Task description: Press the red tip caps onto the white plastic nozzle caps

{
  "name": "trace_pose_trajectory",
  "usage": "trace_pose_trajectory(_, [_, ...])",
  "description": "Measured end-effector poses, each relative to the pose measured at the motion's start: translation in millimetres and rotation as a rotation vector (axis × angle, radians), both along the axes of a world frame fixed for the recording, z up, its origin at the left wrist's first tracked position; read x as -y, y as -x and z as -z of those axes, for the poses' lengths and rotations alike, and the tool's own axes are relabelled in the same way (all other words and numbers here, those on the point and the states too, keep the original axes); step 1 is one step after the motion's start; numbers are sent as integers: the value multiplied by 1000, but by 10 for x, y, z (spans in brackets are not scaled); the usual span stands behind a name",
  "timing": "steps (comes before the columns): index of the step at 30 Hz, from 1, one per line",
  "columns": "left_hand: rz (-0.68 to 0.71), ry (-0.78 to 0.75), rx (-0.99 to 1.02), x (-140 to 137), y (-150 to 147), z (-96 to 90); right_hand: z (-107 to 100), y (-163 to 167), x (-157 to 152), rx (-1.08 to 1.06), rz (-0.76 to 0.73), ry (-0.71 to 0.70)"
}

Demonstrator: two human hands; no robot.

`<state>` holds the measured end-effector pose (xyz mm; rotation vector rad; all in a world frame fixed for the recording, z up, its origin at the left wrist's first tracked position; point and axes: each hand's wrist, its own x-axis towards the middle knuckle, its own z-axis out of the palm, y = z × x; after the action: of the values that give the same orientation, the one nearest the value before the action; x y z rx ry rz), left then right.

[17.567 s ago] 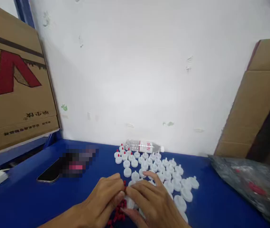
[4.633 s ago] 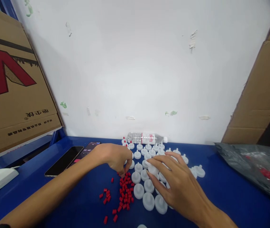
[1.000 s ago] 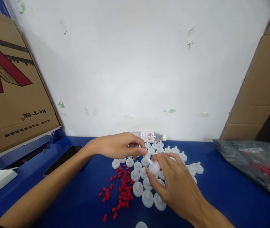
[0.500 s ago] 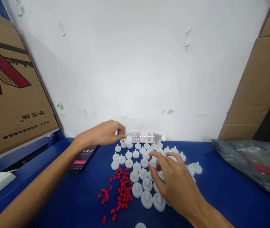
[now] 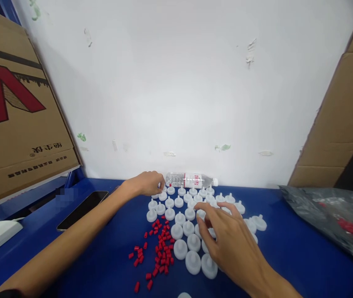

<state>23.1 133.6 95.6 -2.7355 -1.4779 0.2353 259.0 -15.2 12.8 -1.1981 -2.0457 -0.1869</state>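
white spouted caps [image 5: 180,249] cluster on the bench [image 5: 102,265] beside red pieces [image 5: 163,261]; the right hand [image 5: 226,229] spreads above the caps; the left hand [image 5: 148,183] curls by the bottle [image 5: 192,180], whether pinching anything i cannot tell.

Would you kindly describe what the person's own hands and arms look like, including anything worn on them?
The left hand and right hand wear no gloves, and no rings or watch show. The left forearm and right forearm are bare, except for a black edge low on the left one, which may be a sleeve or a band.
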Motion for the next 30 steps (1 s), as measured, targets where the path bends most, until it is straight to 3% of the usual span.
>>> trace_pose_trajectory(10, [94,-191,94,-32,-98,138,-27,1,10,-4,-24,7])
trace_pose_trajectory(19, [116,-211,107,-130,-143,337,-27,2,13,-10,-32,16])
trace_pose_trajectory(26, [117,-192,145,-175,-116,335,-33,8,18,0,-32,12])
trace_pose_trajectory(30, [125,-168,216,-109,-135,172,-35,-7,6,-4,3,-38])
